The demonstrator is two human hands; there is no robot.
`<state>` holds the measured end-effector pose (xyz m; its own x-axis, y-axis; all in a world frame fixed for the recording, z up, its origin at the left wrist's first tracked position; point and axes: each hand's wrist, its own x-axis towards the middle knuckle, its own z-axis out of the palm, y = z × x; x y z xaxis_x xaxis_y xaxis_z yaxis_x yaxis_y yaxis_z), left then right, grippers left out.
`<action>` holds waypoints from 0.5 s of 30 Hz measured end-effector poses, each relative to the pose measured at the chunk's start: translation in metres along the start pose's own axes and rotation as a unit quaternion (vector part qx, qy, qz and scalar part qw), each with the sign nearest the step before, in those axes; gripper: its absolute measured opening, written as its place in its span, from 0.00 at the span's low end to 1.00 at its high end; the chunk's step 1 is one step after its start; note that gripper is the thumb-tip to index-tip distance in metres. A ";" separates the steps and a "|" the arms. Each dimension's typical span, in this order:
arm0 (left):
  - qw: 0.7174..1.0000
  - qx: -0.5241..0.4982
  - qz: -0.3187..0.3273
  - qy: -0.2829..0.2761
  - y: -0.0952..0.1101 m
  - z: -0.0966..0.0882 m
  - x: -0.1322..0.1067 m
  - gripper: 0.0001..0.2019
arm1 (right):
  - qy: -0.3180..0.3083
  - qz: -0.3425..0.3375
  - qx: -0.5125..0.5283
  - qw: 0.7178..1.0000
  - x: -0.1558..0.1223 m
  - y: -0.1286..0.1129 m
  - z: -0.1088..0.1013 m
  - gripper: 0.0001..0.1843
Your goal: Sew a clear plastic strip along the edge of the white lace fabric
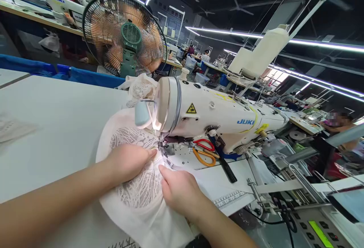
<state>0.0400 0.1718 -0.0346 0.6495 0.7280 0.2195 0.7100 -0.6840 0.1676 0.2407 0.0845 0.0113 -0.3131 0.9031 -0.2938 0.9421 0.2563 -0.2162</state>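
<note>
A white garment piece with lace panels [139, 191] lies on the table under the head of a white JUKI sewing machine [204, 107]. My left hand [127, 162] is closed on the lace just in front of the needle area, thumb pointing at the presser foot [161, 145]. My right hand [182, 191] pinches the plain cloth edge to the right of it, fingers curled underneath and partly hidden. A narrow strip of trim [170, 163] runs from the presser foot towards the right. Part of the garment is bunched behind the machine head.
Red-handled scissors [205, 144], orange-handled scissors [205, 158] and a black-handled tool [227, 170] lie under the machine arm. A large fan [125, 35] stands behind the table. Lace cloth [14, 128] rests at left; a control box [318, 229] is at lower right. People sit farther back.
</note>
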 end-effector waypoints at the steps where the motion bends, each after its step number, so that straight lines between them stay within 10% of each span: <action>1: 1.000 0.011 -0.004 -0.011 0.001 -0.002 0.001 0.23 | 0.001 0.000 -0.002 1.000 0.000 0.000 -0.001 0.32; 15: 0.999 0.022 -0.037 -0.004 -0.019 0.006 0.013 0.23 | -0.022 0.027 -0.055 0.998 0.012 -0.005 -0.009 0.30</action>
<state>0.0365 0.1952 -0.0405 0.5971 0.7770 0.1995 0.7672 -0.6258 0.1409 0.2330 0.0976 0.0176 -0.2650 0.9013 -0.3427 0.9642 0.2472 -0.0957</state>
